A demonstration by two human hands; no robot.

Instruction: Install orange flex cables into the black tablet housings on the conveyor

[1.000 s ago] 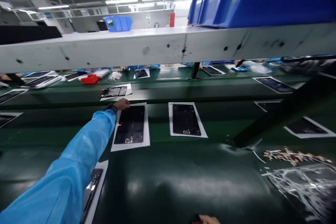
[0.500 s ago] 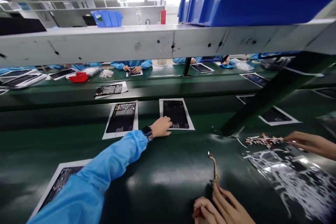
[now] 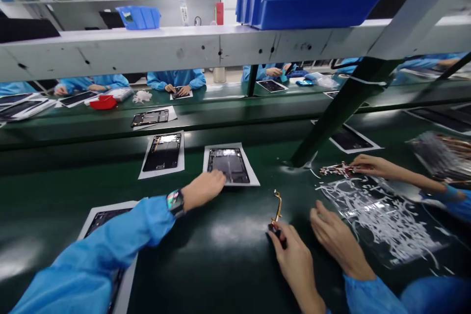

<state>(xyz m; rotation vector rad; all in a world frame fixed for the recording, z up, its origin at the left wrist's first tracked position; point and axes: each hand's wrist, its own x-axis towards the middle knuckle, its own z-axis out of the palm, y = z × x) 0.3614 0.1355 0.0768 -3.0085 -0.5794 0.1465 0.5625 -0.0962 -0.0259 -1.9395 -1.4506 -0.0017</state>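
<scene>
The gold flex cable (image 3: 276,208) stood nearly upright, its long axis running away from you over the green conveyor belt (image 3: 184,265), with its free tip bent slightly. Your left hand (image 3: 294,265) pinched its dark lower end, the fingers closed on it, a sound grip for so slender a part. Your right hand (image 3: 340,240) was open, fingers spread, holding nothing, just beside a plastic sheet (image 3: 382,221) strewn with white strips (image 3: 390,225). A co-worker's hand (image 3: 204,189) touched the corner of a tablet housing (image 3: 224,167) lying on white paper (image 3: 246,176).
</scene>
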